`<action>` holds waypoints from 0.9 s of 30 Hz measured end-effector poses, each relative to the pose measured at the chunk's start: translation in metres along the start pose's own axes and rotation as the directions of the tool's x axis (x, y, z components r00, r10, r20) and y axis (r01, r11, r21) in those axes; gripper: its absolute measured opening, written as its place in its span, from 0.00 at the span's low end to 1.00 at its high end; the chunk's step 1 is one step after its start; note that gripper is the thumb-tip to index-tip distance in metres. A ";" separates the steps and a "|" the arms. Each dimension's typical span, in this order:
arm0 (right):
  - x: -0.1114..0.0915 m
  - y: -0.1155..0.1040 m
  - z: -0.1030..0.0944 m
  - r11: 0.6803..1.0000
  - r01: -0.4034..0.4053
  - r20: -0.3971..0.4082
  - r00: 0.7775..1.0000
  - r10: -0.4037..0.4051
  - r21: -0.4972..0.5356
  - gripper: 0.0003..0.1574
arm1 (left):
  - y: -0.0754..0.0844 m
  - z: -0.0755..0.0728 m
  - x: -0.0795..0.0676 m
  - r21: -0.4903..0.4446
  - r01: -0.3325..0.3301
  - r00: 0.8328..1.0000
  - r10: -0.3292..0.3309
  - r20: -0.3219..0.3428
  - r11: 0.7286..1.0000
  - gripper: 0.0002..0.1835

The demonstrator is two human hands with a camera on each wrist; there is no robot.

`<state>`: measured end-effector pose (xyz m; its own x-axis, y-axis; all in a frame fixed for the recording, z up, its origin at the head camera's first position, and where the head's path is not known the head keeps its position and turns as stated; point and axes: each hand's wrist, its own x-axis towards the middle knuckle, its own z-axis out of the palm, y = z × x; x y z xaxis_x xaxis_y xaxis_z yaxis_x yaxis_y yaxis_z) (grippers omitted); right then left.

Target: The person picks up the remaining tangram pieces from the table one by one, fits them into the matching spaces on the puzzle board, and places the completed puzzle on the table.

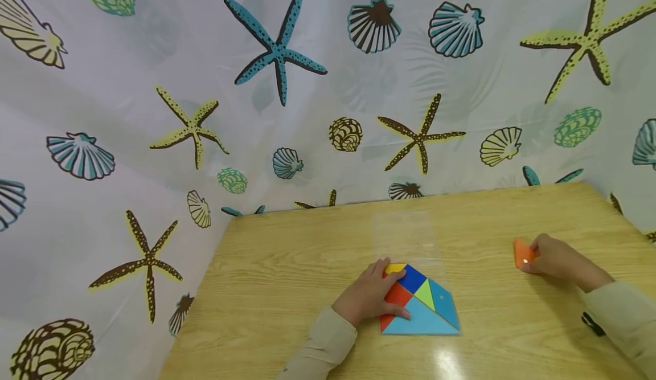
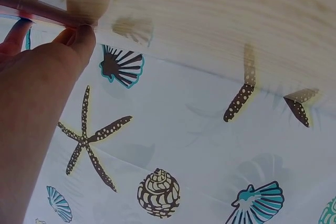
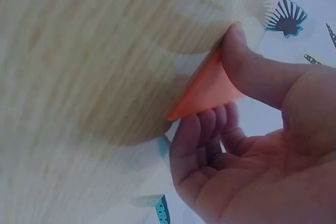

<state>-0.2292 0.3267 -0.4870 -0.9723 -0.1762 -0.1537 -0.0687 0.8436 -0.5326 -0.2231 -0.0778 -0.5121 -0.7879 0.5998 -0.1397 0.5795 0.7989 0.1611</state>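
Note:
A tangram set of coloured flat pieces (image 1: 422, 317) lies in a tray on the wooden table, with light blue, red, dark blue, yellow, lime and teal pieces fitted side by side. My left hand (image 1: 370, 294) rests over its left side, with thumb and forefinger spread across the pieces; in the left wrist view, fingertips touch the tray's edge (image 2: 44, 11). Farther right, my right hand (image 1: 556, 259) pinches an orange triangular tangram piece (image 1: 523, 252) between thumb and fingers. The right wrist view shows this orange piece (image 3: 210, 87) with one edge at the tabletop.
Behind the tray, a clear plastic sheet (image 1: 405, 235) lies on the wooden table (image 1: 287, 266). A white cloth (image 1: 318, 141) printed with shells and starfish hangs along the back and sides. A small black object (image 1: 593, 324) shows beside the right sleeve.

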 end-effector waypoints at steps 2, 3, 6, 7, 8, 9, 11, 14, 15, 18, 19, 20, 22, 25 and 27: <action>-0.003 0.000 0.004 1.000 0.017 -0.034 0.999 -0.017 0.023 0.31 | 0.000 0.000 0.000 -0.005 0.004 1.000 -0.004 0.003 1.000 0.49; -0.005 -0.001 0.006 0.999 0.031 -0.054 0.998 -0.029 0.034 0.30 | 0.000 0.001 -0.001 -0.005 0.005 1.000 -0.005 0.003 1.000 0.49; -0.008 -0.005 0.011 0.996 0.065 -0.110 0.992 -0.059 0.053 0.25 | -0.001 0.001 0.000 0.007 0.002 1.000 -0.002 -0.002 1.000 0.49; -0.009 -0.006 0.012 0.996 0.074 -0.126 0.990 -0.067 0.058 0.23 | -0.001 0.001 0.000 0.011 0.001 1.000 -0.001 -0.004 1.000 0.49; -0.010 -0.008 0.013 0.995 0.082 -0.146 0.987 -0.073 0.055 0.21 | -0.001 0.001 0.000 0.014 0.001 1.000 -0.001 -0.004 1.000 0.49; -0.010 -0.009 0.014 0.994 0.094 -0.164 0.983 -0.084 0.053 0.19 | -0.002 0.001 0.000 0.015 0.001 1.000 -0.001 -0.003 1.000 0.49; -0.010 -0.013 0.017 0.992 0.114 -0.194 0.976 -0.101 0.056 0.18 | -0.002 0.001 0.000 0.014 0.004 1.000 -0.004 0.002 1.000 0.50; -0.012 -0.021 0.020 0.988 0.144 -0.250 0.960 -0.126 0.054 0.17 | -0.002 0.002 0.000 0.007 0.007 1.000 -0.007 0.008 1.000 0.50; -0.013 -0.024 0.021 0.986 0.157 -0.268 0.954 -0.138 0.052 0.16 | -0.002 0.002 0.000 0.007 0.006 1.000 -0.007 0.009 1.000 0.50; -0.014 -0.036 0.024 0.981 0.193 -0.319 0.931 -0.178 0.018 0.13 | -0.001 0.002 0.000 0.006 0.005 1.000 -0.005 0.006 1.000 0.50; -0.014 -0.040 0.025 0.979 0.206 -0.332 0.923 -0.195 0.000 0.12 | -0.001 0.003 0.000 0.008 0.004 1.000 -0.004 0.005 1.000 0.50; -0.015 -0.045 0.026 0.976 0.218 -0.337 0.918 -0.210 -0.013 0.10 | -0.001 0.003 0.000 0.008 0.004 1.000 -0.004 0.003 1.000 0.50; -0.016 -0.057 0.029 0.971 0.237 -0.338 0.912 -0.231 -0.026 0.09 | 0.000 0.003 0.000 0.006 0.004 1.000 -0.004 0.001 1.000 0.50; -0.018 -0.075 0.035 0.965 0.261 -0.324 0.910 -0.258 -0.034 0.09 | 0.000 0.003 0.001 0.005 0.000 1.000 0.000 -0.004 1.000 0.49; -0.019 -0.087 0.039 0.962 0.271 -0.309 0.913 -0.268 -0.035 0.10 | 0.001 0.004 0.001 0.008 -0.004 1.000 0.005 -0.008 1.000 0.49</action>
<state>-0.1960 0.2371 -0.4699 -0.9378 -0.2304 0.2596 -0.3373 0.7816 -0.5247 -0.2230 -0.0766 -0.5156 -0.7870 0.6030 -0.1308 0.5847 0.7965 0.1540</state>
